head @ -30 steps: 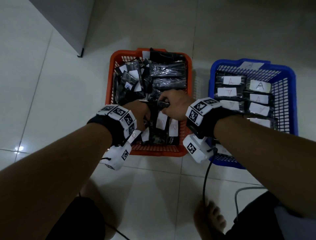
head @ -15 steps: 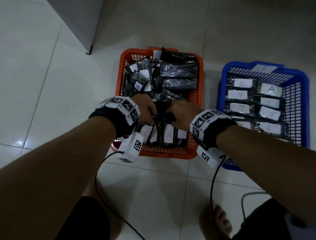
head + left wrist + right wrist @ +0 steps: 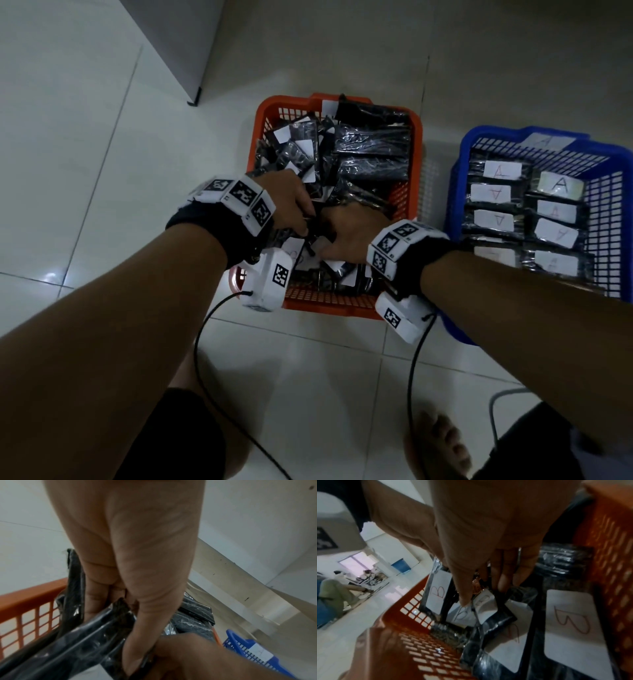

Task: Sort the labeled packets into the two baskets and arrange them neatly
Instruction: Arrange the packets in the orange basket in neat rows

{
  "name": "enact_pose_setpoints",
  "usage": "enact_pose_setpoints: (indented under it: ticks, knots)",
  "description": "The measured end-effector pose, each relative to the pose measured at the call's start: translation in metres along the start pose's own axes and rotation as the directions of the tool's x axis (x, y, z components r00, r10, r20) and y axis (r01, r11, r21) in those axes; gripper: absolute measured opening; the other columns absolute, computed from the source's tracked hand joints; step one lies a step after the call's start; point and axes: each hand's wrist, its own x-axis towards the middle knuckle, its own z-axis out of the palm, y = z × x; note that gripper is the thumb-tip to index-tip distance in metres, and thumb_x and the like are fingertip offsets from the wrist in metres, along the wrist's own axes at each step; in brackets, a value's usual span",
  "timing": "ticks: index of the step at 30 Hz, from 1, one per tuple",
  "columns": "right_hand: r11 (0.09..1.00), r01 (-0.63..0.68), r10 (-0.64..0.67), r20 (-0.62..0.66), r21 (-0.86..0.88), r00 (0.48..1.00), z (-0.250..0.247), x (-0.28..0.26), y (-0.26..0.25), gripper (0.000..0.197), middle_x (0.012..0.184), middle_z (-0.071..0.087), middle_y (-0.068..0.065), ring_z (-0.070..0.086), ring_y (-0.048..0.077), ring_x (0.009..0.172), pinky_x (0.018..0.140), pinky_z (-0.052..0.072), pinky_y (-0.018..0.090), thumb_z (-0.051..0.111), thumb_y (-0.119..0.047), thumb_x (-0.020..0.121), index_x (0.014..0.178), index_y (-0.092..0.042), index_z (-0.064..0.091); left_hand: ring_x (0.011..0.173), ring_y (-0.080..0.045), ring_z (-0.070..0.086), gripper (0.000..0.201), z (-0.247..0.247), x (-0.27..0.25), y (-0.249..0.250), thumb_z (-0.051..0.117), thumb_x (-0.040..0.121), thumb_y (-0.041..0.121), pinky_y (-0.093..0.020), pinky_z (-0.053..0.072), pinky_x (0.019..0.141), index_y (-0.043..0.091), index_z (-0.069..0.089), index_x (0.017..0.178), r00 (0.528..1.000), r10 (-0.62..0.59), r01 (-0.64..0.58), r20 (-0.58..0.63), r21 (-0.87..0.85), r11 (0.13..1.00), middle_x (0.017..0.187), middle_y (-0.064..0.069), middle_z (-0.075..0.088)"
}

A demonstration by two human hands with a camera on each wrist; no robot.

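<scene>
Reaching into the orange basket (image 3: 416,164), both hands are working among the black packets (image 3: 371,150) piled there. The left hand (image 3: 291,202) is curling its fingers (image 3: 96,599) round the top edge of an upright packet (image 3: 82,642) near the basket's near-left side, thumb pressing on one face and fingers on the other. The right hand (image 3: 346,229) is lying just beside it, touching it in the left wrist view, with its fingers (image 3: 505,577) pointing down and pinching the top of a B-labeled packet (image 3: 489,607) standing among the others. Several white labels marked B (image 3: 570,622) are showing in the near part of the orange basket, while the far part is holding packets lying in a loose heap. Standing to the right on the tiled floor (image 3: 85,154), close to but apart from the orange one, the blue basket (image 3: 603,219) is holding packets with A labels (image 3: 561,185) lying flat in two tidy columns. A bare foot (image 3: 438,445) is resting on the floor below the baskets.
</scene>
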Motion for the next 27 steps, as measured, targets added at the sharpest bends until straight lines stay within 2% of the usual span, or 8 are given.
enact_pose_setpoints:
  ticks: [3, 6, 9, 12, 16, 20, 24, 27]
  knots:
    - [1.000, -0.012, 0.011, 0.023, 0.015, 1.000, 0.009, 0.001, -0.002, 0.054, 0.099, 0.065, 0.006, 0.064, 0.024, 0.079, 0.059, 0.051, 0.028, 0.065, -0.040, 0.080, 0.128, -0.020, 0.048, 0.088, -0.008, 0.062, 0.031, 0.006, -0.002, 0.000, 0.081, 0.071, 0.020, -0.016, 0.045, 0.068, 0.023, 0.076, 0.101, 0.999, -0.017, 0.016, -0.038, -0.010, 1.000, 0.098, 0.008, 0.071]
    - [0.993, -0.037, 0.027, 0.089, 0.112, 0.996, 0.016, -0.002, 0.005, 0.065, 0.108, 0.063, 0.004, 0.063, 0.021, 0.088, 0.065, 0.051, 0.027, 0.071, -0.027, 0.080, 0.138, -0.020, 0.042, 0.088, -0.010, 0.063, 0.029, 0.021, -0.001, 0.000, 0.081, 0.070, 0.018, -0.018, 0.042, 0.066, 0.022, 0.076, 0.099, 0.998, -0.038, 0.037, -0.042, -0.016, 0.999, 0.101, 0.006, 0.071]
    - [0.977, -0.080, 0.060, 0.107, 0.199, 0.992, 0.011, -0.002, 0.008, 0.051, 0.101, 0.058, -0.005, 0.059, 0.014, 0.093, 0.066, 0.039, 0.016, 0.065, -0.023, 0.088, 0.136, -0.022, 0.048, 0.088, -0.012, 0.063, 0.029, 0.030, -0.002, -0.005, 0.079, 0.072, 0.016, -0.019, 0.042, 0.069, 0.020, 0.076, 0.101, 0.998, -0.041, 0.041, -0.045, -0.008, 0.999, 0.103, 0.003, 0.072]
    - [0.949, -0.125, 0.085, 0.145, 0.291, 0.986, -0.002, 0.001, 0.010, 0.040, 0.082, 0.050, -0.016, 0.052, 0.005, 0.070, 0.051, 0.037, 0.010, 0.060, -0.024, 0.093, 0.132, -0.027, 0.049, 0.094, -0.014, 0.064, 0.030, 0.035, -0.003, -0.008, 0.075, 0.077, 0.015, -0.016, 0.040, 0.071, 0.018, 0.074, 0.106, 0.997, 0.001, -0.002, -0.075, -0.006, 1.000, 0.108, 0.000, 0.071]
    - [0.895, -0.174, 0.136, 0.121, 0.410, 0.983, -0.004, 0.003, 0.018, 0.030, 0.083, 0.060, -0.002, 0.059, 0.014, 0.068, 0.057, 0.050, 0.030, 0.062, -0.023, 0.092, 0.120, -0.028, 0.051, 0.093, -0.012, 0.062, 0.028, 0.040, -0.001, -0.011, 0.073, 0.081, 0.018, -0.019, 0.042, 0.074, 0.020, 0.073, 0.109, 0.998, -0.021, 0.015, -0.052, -0.106, 0.994, 0.108, 0.000, 0.071]
    - [0.870, -0.203, 0.174, 0.104, 0.449, 0.979, 0.008, 0.001, 0.022, 0.019, 0.095, 0.064, 0.000, 0.067, 0.023, 0.084, 0.075, 0.059, 0.045, 0.062, -0.025, 0.090, 0.104, -0.030, 0.051, 0.096, -0.017, 0.064, 0.030, 0.044, 0.001, -0.006, 0.071, 0.082, 0.018, -0.018, 0.040, 0.071, 0.016, 0.072, 0.112, 0.999, 0.026, -0.025, -0.039, 0.024, 0.999, 0.111, -0.002, 0.070]
    - [0.869, -0.208, 0.197, 0.072, 0.450, 0.978, 0.011, 0.000, 0.022, 0.016, 0.091, 0.067, 0.002, 0.068, 0.022, 0.084, 0.077, 0.058, 0.046, 0.064, -0.026, 0.088, 0.087, -0.033, 0.049, 0.095, -0.026, 0.067, 0.031, 0.046, 0.004, -0.004, 0.070, 0.080, 0.016, -0.023, 0.048, 0.073, 0.012, 0.073, 0.111, 0.999, 0.036, -0.035, -0.015, 0.108, 0.994, 0.106, -0.006, 0.072]
    - [0.858, -0.204, 0.205, 0.050, 0.471, 0.978, 0.006, -0.002, 0.023, 0.022, 0.093, 0.066, 0.000, 0.065, 0.020, 0.084, 0.073, 0.056, 0.038, 0.068, -0.025, 0.086, 0.100, -0.029, 0.052, 0.094, -0.030, 0.066, 0.036, 0.042, 0.005, -0.001, 0.073, 0.075, 0.012, -0.033, 0.055, 0.078, 0.006, 0.072, 0.110, 1.000, 0.007, -0.009, 0.019, 0.128, 0.992, 0.107, -0.012, 0.071]
